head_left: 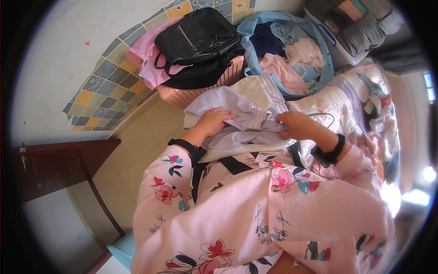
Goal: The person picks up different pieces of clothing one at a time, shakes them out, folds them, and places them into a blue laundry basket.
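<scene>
A pale lilac garment [246, 130] is spread in front of the person's body, close to the lap, and it is worked on by both hands. The left hand [213, 121] is laid upon its left part with the fingers stretched; whether some cloth is pinched under them cannot be told. By the right hand [296, 125], the right edge of the garment is grasped between bent fingers. At the far side a cream-coloured cloth [251, 89] is seen; it cannot be told if it belongs to the same piece. A dark band is worn on each wrist. Beyond the hands, a black backpack [196, 41] is placed on top of a ribbed pink object [182, 97], and beside it a light blue container [325, 78] is filled with clothes. To the right, more garments [369, 148] are heaped upon floral bedding [315, 106].
</scene>
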